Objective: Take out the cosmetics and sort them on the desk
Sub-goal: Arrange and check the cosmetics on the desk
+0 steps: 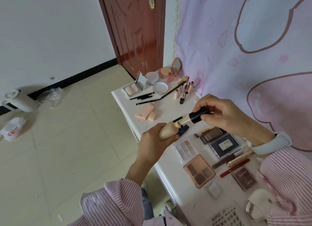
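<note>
We are in a room with a pale tiled floor (67,141), a brown door (135,32) at the top middle, and a big pink cloth (236,57) filling the upper right of the frame. A white desk (170,106) runs from the middle down to the lower right.

Lots of cosmetics already lie on it. Far up the desk we see a mirror compact (135,86), round white jars (160,87), thin black pencils (145,97) and little pink tubes. Lower down lie eyeshadow palettes (199,171), a dark case (224,145) and a red pen (234,168).

In the middle of the frame, above the desk edge, our left hand (152,146) grips a cream bottle (167,130), fingers curled round it. Our right hand (224,114) pinches its black cap (199,115), with the wand tip at the bottle's mouth.

We think most of the sorting is done. This bottle has no spot yet. It likely needs closing first, then a place among the groups.
</note>
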